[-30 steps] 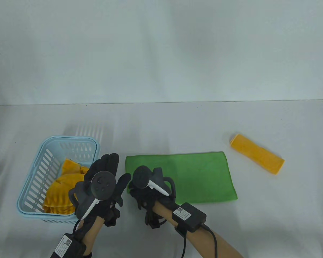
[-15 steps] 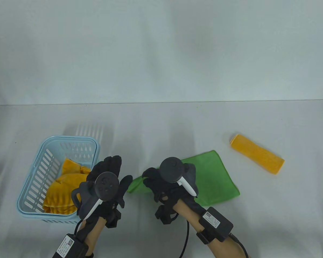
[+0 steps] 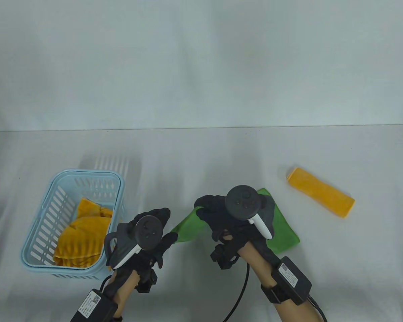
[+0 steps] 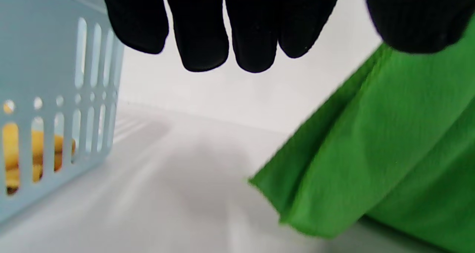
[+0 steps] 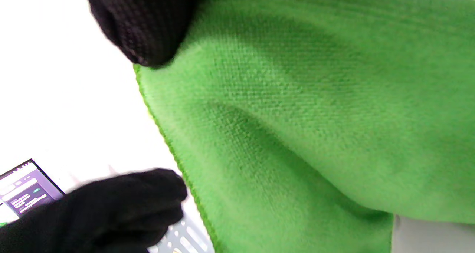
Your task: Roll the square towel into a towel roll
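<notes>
Lying low and right of center in the table view, a green towel (image 3: 282, 231), one corner being lifted off the white table (image 3: 201, 154) and dragged toward the frame's middle. Gripping that raised edge at center frame, the right hand (image 3: 221, 218), gloved fingers curled around the cloth; filling most of the right wrist view, the same green fabric (image 5: 304, 108), with a black fingertip (image 5: 141, 26) pressing at its upper-left edge. Hovering lower left of center, just beside the towel's trailing corner, the left hand (image 3: 151, 234), a grey tracker (image 3: 147, 231) riding on its back. Hanging from the top edge of the left wrist view, its fingers (image 4: 200, 30), loosely extended and grasping nothing, thumb at the upper right directly above the cloth (image 4: 378, 156), contact impossible to confirm. Sitting at the left of the table view, a pale blue slotted basket (image 3: 43, 214), holding crumpled yellow cloth (image 3: 80, 238). Resting well apart at the right of the frame, a yellow towel roll (image 3: 320, 197), angled down toward the right. Showing at the lower left corner of the right wrist view, part of a lit screen (image 5: 26, 193).
</notes>
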The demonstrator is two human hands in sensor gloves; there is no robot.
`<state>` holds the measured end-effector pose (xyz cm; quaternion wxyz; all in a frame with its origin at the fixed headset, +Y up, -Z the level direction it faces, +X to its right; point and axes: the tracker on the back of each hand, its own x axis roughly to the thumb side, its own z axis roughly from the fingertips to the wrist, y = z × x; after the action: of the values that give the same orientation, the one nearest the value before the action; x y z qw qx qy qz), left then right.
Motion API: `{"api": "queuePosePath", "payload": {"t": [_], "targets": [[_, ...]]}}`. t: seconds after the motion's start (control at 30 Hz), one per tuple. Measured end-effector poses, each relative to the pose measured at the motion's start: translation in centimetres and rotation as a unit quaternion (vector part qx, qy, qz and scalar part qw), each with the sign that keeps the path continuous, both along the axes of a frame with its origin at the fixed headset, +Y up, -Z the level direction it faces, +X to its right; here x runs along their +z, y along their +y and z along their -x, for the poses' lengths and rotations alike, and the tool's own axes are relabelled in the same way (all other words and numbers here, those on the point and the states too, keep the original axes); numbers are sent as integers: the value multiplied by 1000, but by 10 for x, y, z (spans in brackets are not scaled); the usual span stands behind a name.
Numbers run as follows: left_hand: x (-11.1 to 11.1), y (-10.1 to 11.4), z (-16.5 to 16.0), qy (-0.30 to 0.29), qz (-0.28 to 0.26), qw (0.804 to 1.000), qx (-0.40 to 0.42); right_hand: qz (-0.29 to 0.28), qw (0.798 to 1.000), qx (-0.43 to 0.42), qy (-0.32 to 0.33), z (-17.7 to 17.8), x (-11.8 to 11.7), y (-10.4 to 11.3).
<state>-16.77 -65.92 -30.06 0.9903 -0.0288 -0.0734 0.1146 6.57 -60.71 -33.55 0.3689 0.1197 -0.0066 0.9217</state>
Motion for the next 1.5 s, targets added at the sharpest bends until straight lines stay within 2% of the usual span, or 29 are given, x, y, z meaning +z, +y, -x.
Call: {"api": "queuePosePath", "payload": {"t": [0.2,0.4,0.77,0.97,1.5], "targets": [[-12,-28,-10,-1,60,998,-22,-1,1000,-9,7,-3,3,7],[-22,-42,-14,27,62,996,-51,-5,1000,-15,7,-4,6,12],[-24,-46,-21,55,31,996,-58,11,999,-45,-9,-13,2,12],[-19,-34,-19,59,1,998,-13,22,998,-61,-25,-21,-2,10],[-20,-39,-21,-1,64,997,50,27,996,-78,-29,-25,-4,11]]}}
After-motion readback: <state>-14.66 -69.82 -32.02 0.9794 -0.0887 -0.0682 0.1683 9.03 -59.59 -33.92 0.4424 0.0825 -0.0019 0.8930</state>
